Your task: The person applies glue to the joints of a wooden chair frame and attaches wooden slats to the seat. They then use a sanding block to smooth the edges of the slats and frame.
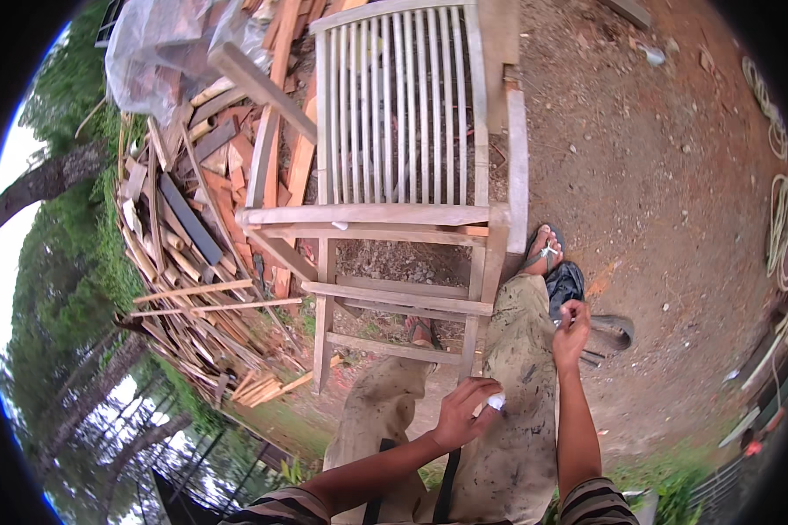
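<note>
A weathered wooden chair frame (pixel 368 214) with a slatted section stands in front of my legs. My left hand (pixel 466 411) is closed around a small white object (pixel 496 401) above my thigh; its kind is too small to tell. My right hand (pixel 573 331) is raised over the right knee, its fingers pinched together. Whether something tiny sits between those fingertips I cannot make out. Neither hand touches the chair. A small white scrap (pixel 340 225) rests on the chair's rail.
Scrap wood and bamboo are piled (pixel 193 219) at the left, with clear plastic sheeting (pixel 162 57) behind. A black bag (pixel 566 287) lies by my right foot, near a dark curved strip (pixel 617 332). Coiled rope (pixel 784 219) lies at the far right.
</note>
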A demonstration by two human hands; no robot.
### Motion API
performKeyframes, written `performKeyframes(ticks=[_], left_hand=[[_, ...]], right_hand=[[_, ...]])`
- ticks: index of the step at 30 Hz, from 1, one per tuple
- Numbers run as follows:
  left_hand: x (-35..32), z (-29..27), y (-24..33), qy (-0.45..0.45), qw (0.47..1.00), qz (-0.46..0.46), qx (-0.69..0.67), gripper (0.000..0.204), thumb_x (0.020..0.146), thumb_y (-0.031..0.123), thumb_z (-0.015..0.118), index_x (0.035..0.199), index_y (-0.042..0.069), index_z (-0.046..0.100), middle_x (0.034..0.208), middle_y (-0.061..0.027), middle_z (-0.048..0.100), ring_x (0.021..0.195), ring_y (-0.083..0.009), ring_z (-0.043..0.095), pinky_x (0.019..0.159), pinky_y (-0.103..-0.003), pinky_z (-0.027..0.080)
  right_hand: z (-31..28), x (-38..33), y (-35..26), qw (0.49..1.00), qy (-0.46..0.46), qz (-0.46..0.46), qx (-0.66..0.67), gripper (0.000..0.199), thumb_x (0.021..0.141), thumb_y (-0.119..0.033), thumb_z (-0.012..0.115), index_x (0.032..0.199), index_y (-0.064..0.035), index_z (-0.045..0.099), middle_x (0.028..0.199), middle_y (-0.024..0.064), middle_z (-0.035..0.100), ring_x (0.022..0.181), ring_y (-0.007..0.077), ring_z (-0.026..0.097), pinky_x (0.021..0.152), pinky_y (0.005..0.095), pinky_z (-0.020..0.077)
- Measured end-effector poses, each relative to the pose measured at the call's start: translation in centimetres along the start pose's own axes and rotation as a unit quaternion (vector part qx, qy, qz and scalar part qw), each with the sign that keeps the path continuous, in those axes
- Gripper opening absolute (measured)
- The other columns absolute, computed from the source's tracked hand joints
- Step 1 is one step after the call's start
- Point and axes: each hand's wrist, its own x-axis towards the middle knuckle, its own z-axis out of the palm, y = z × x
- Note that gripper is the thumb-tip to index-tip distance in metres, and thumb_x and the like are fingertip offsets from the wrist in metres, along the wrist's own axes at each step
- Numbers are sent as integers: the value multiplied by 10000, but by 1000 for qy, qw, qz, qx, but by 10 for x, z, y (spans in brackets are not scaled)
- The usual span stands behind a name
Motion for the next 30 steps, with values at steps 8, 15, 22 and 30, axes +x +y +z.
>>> performKeyframes(ticks=[8,15,22,30], left_hand=[[-21,-88,-70,331,936,-94,-76,244,942,29,740,1175,2,672,1196,-155,710,1072,-319,689,930,-395,532],[79,-223,-185,462,881,88,57,230,900,-1,680,1127,4,646,1483,-185,620,1392,-384,519,1137,-488,416],[131,-293,-203,472,861,157,109,167,828,-13,696,968,42,623,1571,-139,559,1461,-376,473,1117,-495,449],[142,-290,-205,473,865,150,81,164,833,-28,654,974,48,619,1606,-133,520,1468,-367,466,1119,-501,445]], right_hand=[[103,-25,-285,940,-160,-301,30,115,901,68,670,966,-17,625,953,134,596,832,306,654,730,393,522],[252,-12,-437,841,-143,-521,29,158,856,92,703,949,-26,656,987,123,627,870,305,657,752,398,529],[321,7,-485,768,-155,-619,-44,116,844,-7,767,942,-45,720,1141,103,674,1076,317,630,962,441,475],[327,8,-496,750,-164,-630,-117,84,866,9,765,946,-14,758,1228,102,705,1154,303,638,1009,412,500]])
